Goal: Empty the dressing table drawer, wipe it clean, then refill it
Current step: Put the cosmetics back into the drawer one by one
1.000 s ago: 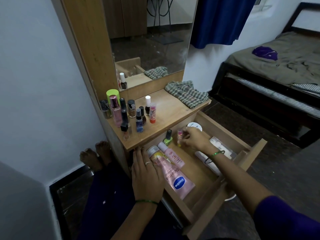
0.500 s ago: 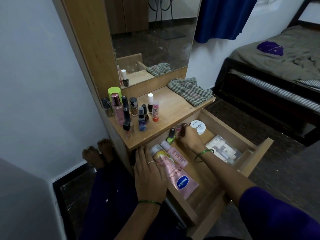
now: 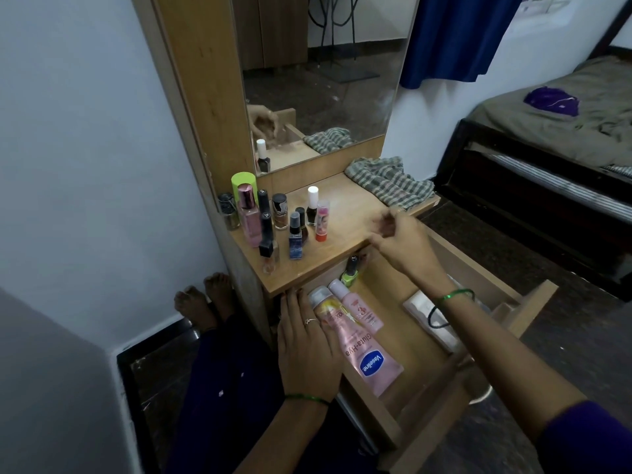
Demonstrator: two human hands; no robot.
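At the left of the tabletop stands a cluster of small bottles: a lime-capped container, a pink perfume bottle, several dark nail polish bottles and a pink lip balm at the cluster's right edge. Below them my left hand lies flat with straight fingers on the near-left rim of the open drawer, its side touching a yellow-labelled bottle. Just beside that bottle lie a small pink bottle and a pink Vaseline tube, with a green nail polish bottle upright at the drawer's back corner. My right hand hovers over the tabletop's front edge, fingers curled; it is blurred, so I cannot tell whether it pinches anything. Under my right forearm a clear box rests in the drawer. A checked cloth lies crumpled on the tabletop's right end.
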